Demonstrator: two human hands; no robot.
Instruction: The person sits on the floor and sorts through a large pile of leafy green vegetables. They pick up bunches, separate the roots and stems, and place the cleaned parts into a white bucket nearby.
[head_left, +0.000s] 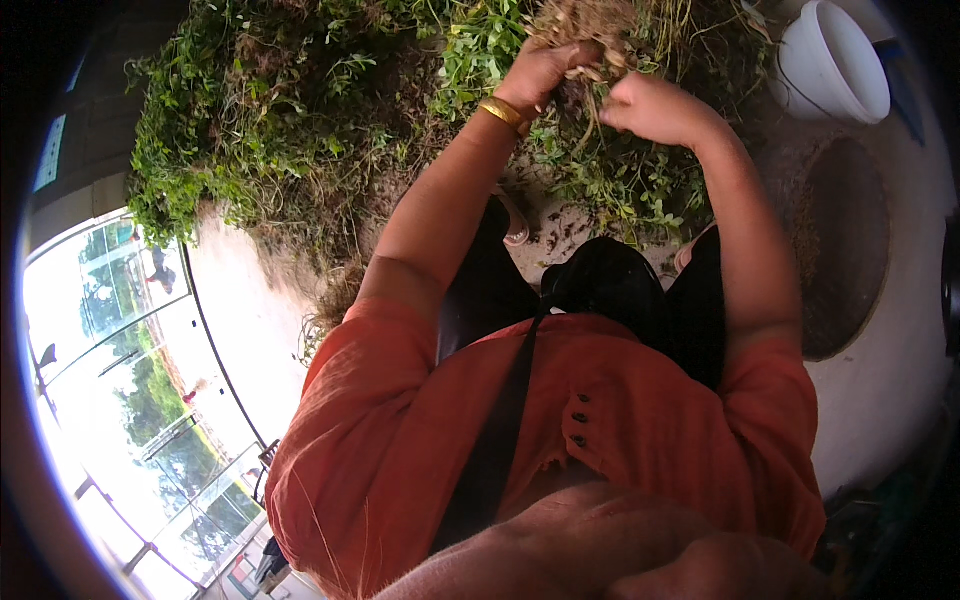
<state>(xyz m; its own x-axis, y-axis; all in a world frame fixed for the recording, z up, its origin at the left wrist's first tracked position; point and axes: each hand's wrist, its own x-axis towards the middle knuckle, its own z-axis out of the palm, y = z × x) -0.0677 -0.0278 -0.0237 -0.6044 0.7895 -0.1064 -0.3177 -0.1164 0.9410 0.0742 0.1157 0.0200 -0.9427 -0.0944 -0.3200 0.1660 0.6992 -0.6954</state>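
At the top of the head view, my left hand (544, 75), with a gold-coloured bangle (502, 112) at the wrist, grips a bunch of uprooted plants. Their tangled brown roots (581, 22) point up and away from me. Pale pods, which look like peanuts (600, 67), cling among the roots beside my fingers. My right hand (660, 109) is just to the right, its fingers curled close to the pods and stems. Blur hides whether anything is between those fingers. Leafy green stems (622, 180) hang below both hands.
A large heap of leafy plants (300, 135) spreads ahead and left. A white bucket (802, 67) stands at the upper right. Below it is a wide round basin (847, 255) with some small material inside. Soil crumbs (562, 232) lie on the floor between my feet.
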